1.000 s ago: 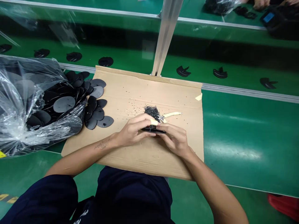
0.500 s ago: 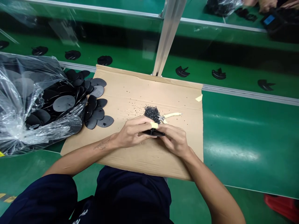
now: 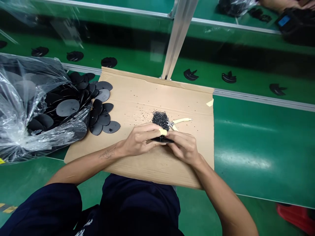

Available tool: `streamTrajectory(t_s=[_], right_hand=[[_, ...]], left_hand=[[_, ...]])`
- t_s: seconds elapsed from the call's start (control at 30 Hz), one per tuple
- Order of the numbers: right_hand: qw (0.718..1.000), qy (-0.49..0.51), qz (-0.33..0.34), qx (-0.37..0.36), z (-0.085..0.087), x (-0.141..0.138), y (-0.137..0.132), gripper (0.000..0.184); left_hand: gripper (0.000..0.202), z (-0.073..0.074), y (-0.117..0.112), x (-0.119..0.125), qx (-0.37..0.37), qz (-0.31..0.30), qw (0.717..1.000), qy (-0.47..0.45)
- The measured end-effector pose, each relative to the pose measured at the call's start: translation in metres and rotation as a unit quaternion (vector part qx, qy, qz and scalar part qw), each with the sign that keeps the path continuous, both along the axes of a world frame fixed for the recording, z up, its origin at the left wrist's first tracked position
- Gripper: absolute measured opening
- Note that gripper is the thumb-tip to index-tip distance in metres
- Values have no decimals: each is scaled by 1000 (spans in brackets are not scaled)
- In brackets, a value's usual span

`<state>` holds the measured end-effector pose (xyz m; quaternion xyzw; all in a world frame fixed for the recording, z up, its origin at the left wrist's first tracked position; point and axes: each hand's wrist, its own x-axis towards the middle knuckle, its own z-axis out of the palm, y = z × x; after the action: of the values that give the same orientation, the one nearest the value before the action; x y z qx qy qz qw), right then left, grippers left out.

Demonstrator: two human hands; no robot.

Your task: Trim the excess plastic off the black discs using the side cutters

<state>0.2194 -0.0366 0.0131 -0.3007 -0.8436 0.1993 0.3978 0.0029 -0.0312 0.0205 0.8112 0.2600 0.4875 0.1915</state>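
Between my two hands, above the cardboard sheet (image 3: 137, 164), is a black plastic disc (image 3: 162, 140) seen nearly edge-on. My left hand (image 3: 141, 139) is closed on its left side, with pale yellow tape (image 3: 162, 131) around a fingertip. My right hand (image 3: 184, 146) pinches the right side of the disc. Fingers hide part of its upper face. Just beyond my hands lies a pile of small black plastic bits (image 3: 159, 119). Pliers with cream-coloured handles (image 3: 181, 120) rest beside that pile, jaws toward it and partly hidden by my right hand.
At the left, a clear plastic bag (image 3: 22, 124) spills many black discs (image 3: 67, 108) onto the cardboard. Behind a metal post (image 3: 176, 42), black parts (image 3: 190, 74) sit spaced along a green belt (image 3: 147, 67). Another person's arm (image 3: 280, 4) shows at top right.
My hands keep the same grip on the disc, almost unmoved. The black parts on the belt have shifted slightly left. The other person's hand at top right has moved.
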Motion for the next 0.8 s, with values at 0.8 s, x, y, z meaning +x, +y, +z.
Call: streamTrajectory(t_s=[0.8], right_hand=[[981, -160, -102, -45, 5, 30, 28, 52]], left_hand=[[21, -3, 5, -4, -75, 46, 995, -56]])
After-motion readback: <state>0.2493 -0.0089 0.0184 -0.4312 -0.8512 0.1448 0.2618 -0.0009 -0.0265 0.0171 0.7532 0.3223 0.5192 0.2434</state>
